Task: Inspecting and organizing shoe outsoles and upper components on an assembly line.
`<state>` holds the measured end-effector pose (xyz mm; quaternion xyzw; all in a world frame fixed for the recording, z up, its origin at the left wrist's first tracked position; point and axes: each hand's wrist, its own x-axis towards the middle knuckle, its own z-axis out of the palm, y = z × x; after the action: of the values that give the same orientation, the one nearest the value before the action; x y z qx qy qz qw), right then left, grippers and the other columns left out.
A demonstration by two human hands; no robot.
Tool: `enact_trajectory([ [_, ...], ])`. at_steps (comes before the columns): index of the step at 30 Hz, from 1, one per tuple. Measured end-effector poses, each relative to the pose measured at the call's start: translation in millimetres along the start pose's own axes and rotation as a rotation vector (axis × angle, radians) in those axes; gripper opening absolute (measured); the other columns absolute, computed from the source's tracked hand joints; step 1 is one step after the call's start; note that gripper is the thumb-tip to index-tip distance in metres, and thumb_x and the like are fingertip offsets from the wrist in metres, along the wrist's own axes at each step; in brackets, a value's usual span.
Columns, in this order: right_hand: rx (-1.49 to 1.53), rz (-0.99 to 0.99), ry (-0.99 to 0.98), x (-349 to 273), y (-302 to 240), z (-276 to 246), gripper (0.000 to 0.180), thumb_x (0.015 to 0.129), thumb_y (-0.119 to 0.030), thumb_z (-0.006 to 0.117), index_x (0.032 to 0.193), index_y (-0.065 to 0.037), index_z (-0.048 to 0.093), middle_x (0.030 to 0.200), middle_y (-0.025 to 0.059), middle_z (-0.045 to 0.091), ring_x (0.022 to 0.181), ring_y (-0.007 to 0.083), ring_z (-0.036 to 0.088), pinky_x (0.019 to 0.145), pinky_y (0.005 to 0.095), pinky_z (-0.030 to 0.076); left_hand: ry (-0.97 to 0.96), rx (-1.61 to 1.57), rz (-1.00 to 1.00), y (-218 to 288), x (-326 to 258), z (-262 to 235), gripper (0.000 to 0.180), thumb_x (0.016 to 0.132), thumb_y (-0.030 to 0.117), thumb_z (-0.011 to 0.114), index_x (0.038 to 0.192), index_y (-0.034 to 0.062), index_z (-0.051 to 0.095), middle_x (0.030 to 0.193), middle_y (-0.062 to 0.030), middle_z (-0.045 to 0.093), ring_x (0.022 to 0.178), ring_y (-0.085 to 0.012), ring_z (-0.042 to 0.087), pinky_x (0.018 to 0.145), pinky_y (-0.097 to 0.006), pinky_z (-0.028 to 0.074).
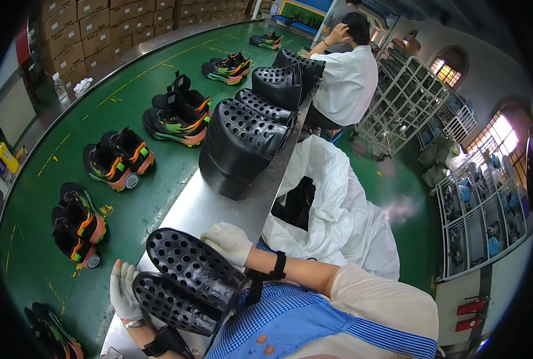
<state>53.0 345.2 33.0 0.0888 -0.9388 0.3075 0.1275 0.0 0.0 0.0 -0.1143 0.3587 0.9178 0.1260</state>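
Note:
Two side-by-side stacks of black perforated plastic shoe trees (191, 263) lie on the metal ledge in front of me, close to my apron. At their left edge is my left hand (126, 291), in a white glove with bare fingertips. Its fingers stretch out alongside the shoe trees, palm toward them. My right hand (227, 243), gloved too, has its fingers curled against the far right side of the pair; its fingertips are partly hidden. Farther along the ledge stand taller shoe-tree stacks (239, 149), with more stacks (278, 84) behind.
Pairs of black sneakers with orange-green soles (179, 119) line the green belt (57, 179). Right of the ledge sits a large white sack (344, 209) with dark contents. A seated co-worker (347, 84) is beyond. Cartons (99, 36) are stacked far left; wire racks (476, 209) stand right.

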Motion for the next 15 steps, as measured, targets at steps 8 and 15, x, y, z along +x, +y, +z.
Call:
enact_trajectory([
  [8,-0.001,0.013,-0.036,1,9,1,0.017,0.090,-0.017,0.056,0.094,-0.007,0.070,0.087,0.0149,0.067,0.086,0.0354,0.065,0.078,0.0466,0.051,0.049,-0.006,0.005,-4,-1,13,0.046,0.107,0.026,0.046,0.144,-0.0016,0.047,0.122,-0.0147,0.064,0.113,-0.0245,0.065,0.097,-0.037,0.056],
  [15,-0.006,0.021,-0.039,3,12,-1,0.018,0.090,-0.017,0.055,0.094,-0.008,0.070,0.087,0.0145,0.067,0.086,0.0350,0.065,0.077,0.0466,0.051,0.020,-0.007,0.008,-6,3,12,0.046,0.108,0.027,0.045,0.144,-0.0020,0.046,0.124,-0.0160,0.064,0.114,-0.0249,0.064,0.097,-0.037,0.056],
])
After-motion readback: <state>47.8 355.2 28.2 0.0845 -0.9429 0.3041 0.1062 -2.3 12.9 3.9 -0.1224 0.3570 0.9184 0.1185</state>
